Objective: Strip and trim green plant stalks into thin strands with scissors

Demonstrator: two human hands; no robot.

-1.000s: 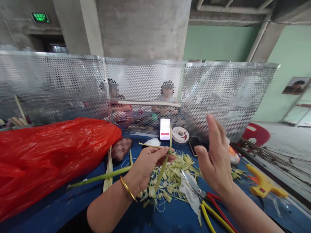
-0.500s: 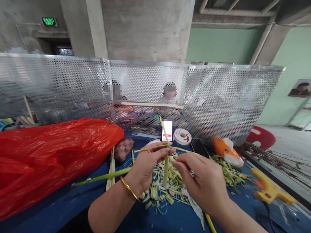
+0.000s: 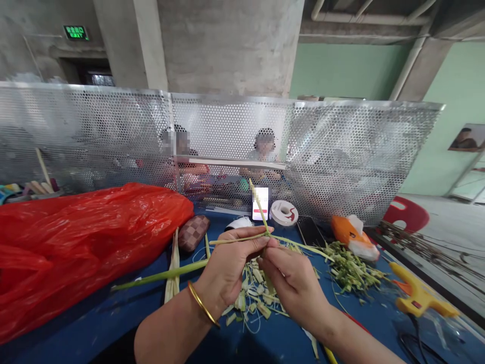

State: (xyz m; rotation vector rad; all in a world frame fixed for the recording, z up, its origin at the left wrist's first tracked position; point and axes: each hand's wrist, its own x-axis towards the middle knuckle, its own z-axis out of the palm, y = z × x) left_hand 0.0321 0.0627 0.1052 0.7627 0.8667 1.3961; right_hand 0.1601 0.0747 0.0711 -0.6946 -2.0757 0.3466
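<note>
Biggest thing past our hands is a perforated metal screen (image 3: 227,126), and we can make out two people through it. Under our hands there's a blue table (image 3: 94,328), and to the left of our left hand we've got a big crinkly red plastic bag (image 3: 98,217). Then our hands: the left hand (image 3: 235,258) is closed up, thumb and fingertips pinching some pale green leaf strips (image 3: 261,212) where they cross. Our right hand (image 3: 295,278) is curled in against it, thumb and finger nipped together on the strips just below the crossing, though our own fingers hide the exact hold. So the strips sit right between our fingertips, one end poking up, one running left, one right. Scattered trimmings (image 3: 259,298) lie below our hands. Beyond the right hand, off to its right, there's a yellow glue gun (image 3: 415,296) and an orange tissue pack (image 3: 352,235). Ahead of our fingertips we see a white spool (image 3: 280,218) and a lit phone (image 3: 264,197). Smallest: a gold bangle (image 3: 202,306) on our left wrist.
</note>
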